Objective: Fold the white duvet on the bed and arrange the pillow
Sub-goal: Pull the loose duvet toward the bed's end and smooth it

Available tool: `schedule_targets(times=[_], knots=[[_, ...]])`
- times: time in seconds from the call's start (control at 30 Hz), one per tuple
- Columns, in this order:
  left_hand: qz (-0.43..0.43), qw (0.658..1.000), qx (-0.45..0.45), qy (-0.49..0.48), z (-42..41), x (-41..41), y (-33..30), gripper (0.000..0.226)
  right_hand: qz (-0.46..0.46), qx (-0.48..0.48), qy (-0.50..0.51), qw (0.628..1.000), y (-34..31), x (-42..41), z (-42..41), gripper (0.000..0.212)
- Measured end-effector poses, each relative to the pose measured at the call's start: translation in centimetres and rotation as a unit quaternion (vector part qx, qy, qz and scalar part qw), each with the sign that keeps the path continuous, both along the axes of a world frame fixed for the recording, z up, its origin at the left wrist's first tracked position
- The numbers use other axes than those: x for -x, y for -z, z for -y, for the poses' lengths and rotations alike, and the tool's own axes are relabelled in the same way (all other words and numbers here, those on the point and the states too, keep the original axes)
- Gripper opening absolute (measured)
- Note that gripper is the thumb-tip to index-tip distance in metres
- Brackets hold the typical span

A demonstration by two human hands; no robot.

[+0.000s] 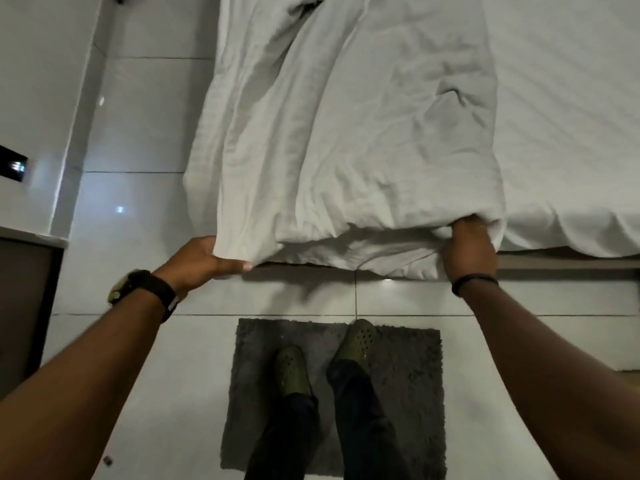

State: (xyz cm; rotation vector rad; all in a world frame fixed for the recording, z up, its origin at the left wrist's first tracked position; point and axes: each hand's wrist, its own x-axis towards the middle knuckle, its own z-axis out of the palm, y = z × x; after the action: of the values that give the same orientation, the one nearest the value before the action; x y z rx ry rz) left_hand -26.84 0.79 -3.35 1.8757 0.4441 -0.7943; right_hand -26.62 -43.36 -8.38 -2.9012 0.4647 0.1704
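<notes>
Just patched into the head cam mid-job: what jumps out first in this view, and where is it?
The crumpled white fabric duvet fills the upper middle, lying on the white-sheeted bed with its near edge hanging over the bed's foot. The left hand grips its near left corner and the right hand its near right corner. Below, two olive-green perforated clogs stand on a dark grey shaggy mat on the glossy white floor tiles.

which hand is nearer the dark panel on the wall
Left. The left hand grips the duvet at its near left corner, on the same side as the dark panel. The right hand grips the opposite corner, across the duvet's whole near edge.
</notes>
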Motion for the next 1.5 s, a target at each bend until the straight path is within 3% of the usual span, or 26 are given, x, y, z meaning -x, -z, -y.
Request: schedule_targets(times=[0.1, 0.2, 0.27, 0.3, 0.4, 0.47, 0.5, 0.63, 0.7, 0.77, 0.87, 0.93, 1.03, 1.2, 1.37, 1.5], knots=[[0.026, 0.993, 0.106, -0.037, -0.3, -0.3, -2.2, 0.062, 0.010, 0.009, -0.052, 0.999, -0.8, 6.9, -0.8, 0.024], [0.135, 0.928, 0.246, -0.244, -3.4, -1.0, -4.0, 0.022, -0.014, 0.016, -0.079, 0.997, -1.2, 13.5, 0.1, 0.016], [0.126, 0.902, 0.244, -0.334, -4.7, -0.4, -3.9, 0.022, -0.027, 0.007, -0.072, 0.997, -1.4, 15.7, 1.0, 0.014], [0.110, 0.919, 0.190, -0.327, -4.6, 0.4, -3.4, 0.019, -0.043, -0.001, -0.057, 0.997, -1.5, 15.8, 1.3, 0.015], [0.069, 0.990, 0.006, -0.123, -2.9, 3.6, -1.5, 0.045, -0.068, -0.023, -0.016, 0.997, -1.8, 14.7, 1.2, 0.012], [0.022, 1.000, -0.016, -0.008, -2.8, 5.8, -0.7, 0.048, -0.055, -0.035, -0.031, 0.997, -2.3, 14.4, 0.8, 0.021], [0.029, 0.999, -0.045, -0.004, -3.4, 6.4, -0.1, 0.044, -0.041, -0.038, -0.040, 0.998, -2.6, 14.4, 0.7, 0.025], [0.094, 0.973, -0.160, -0.134, -8.0, 6.9, 1.8, 0.028, 0.004, 0.026, -0.077, 0.997, -3.0, 15.9, 0.3, 0.017], [0.074, 0.961, -0.250, -0.088, -9.8, 6.7, 2.8, 0.030, -0.091, 0.066, -0.113, 0.987, -2.3, 17.2, 0.0, 0.019], [0.038, 0.946, -0.315, -0.070, -10.4, 6.2, 3.5, 0.040, -0.224, 0.082, -0.109, 0.965, -1.5, 18.2, -0.6, 0.040], [-0.002, 0.942, -0.312, -0.122, -8.8, 6.0, 3.2, 0.073, -0.227, 0.012, -0.020, 0.974, -1.5, 17.5, -3.2, 0.066], [0.008, 0.946, -0.317, -0.062, -6.6, 6.5, 2.2, 0.085, -0.174, -0.038, -0.003, 0.984, -2.5, 16.4, -5.5, 0.070], [0.081, 0.923, -0.352, 0.130, -2.8, 7.5, 0.8, 0.080, -0.128, -0.083, -0.018, 0.988, -4.2, 13.9, -7.6, 0.071], [0.197, 0.859, -0.368, 0.296, 3.3, 4.3, -0.5, 0.079, -0.082, -0.085, -0.047, 0.992, -6.3, 6.8, -8.1, 0.071], [0.311, 0.815, -0.348, 0.343, 11.1, -2.9, 1.8, 0.067, -0.007, -0.095, -0.117, 0.989, -4.1, -3.4, -8.6, 0.062], [0.327, 0.821, -0.311, 0.349, 17.1, -9.5, 6.7, 0.060, 0.037, -0.126, -0.171, 0.977, 1.6, -12.1, -10.0, 0.048]])
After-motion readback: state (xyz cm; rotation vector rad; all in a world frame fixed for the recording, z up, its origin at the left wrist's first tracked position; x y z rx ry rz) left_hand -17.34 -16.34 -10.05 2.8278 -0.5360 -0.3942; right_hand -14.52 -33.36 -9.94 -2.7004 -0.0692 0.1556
